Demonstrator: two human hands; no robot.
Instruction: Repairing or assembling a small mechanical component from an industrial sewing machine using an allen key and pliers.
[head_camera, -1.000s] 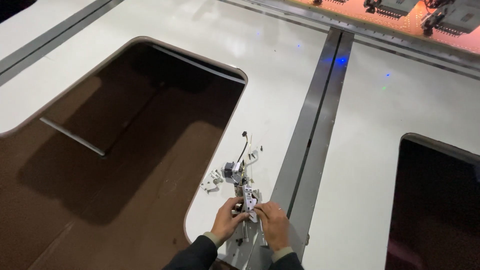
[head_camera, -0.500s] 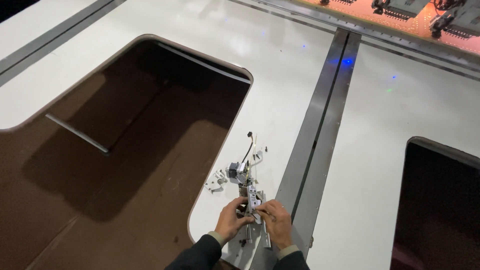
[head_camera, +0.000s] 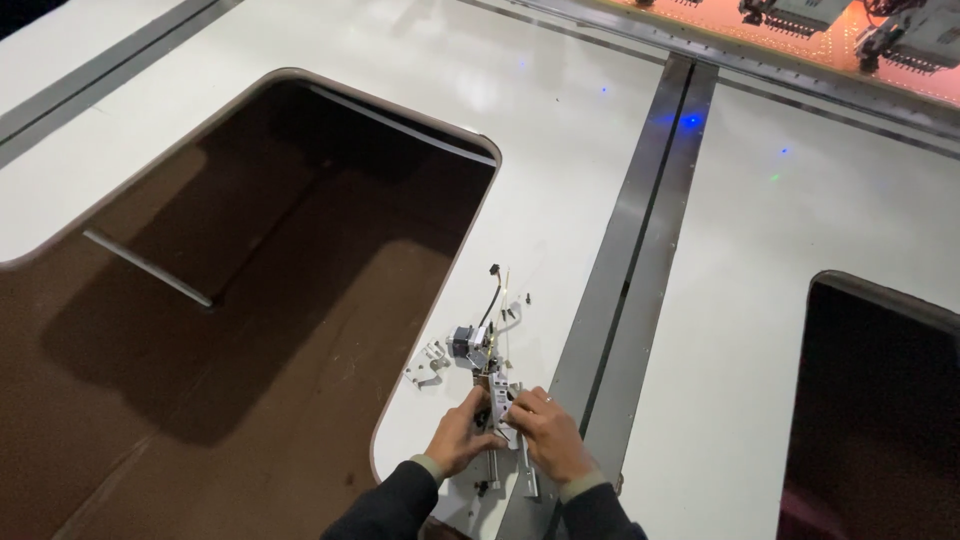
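Over the last second both hands have stayed bunched on the same small grey metal assembly (head_camera: 497, 405); only the view has drifted, so the loose parts sit a little higher and further right in it. The fiddly work on that piece looks to be going on in place, nothing set down or picked up.

The left hand (head_camera: 458, 440) is curled, fingers closed against the assembly's left side. The right hand (head_camera: 545, 437) is also curled, fingertips pinching the piece from the right and top; it rests over a narrow bright metal strip (head_camera: 527, 470) lying on the white desk (head_camera: 560, 170).

Just beyond the hands lie a small grey block-shaped motor part (head_camera: 466, 342), a pale bracket (head_camera: 428, 360) and a thin black cable with a plug (head_camera: 490, 290). To the right runs a long grey metal rail (head_camera: 640, 250); to the left opens a large dark brown cut-out (head_camera: 230, 300).
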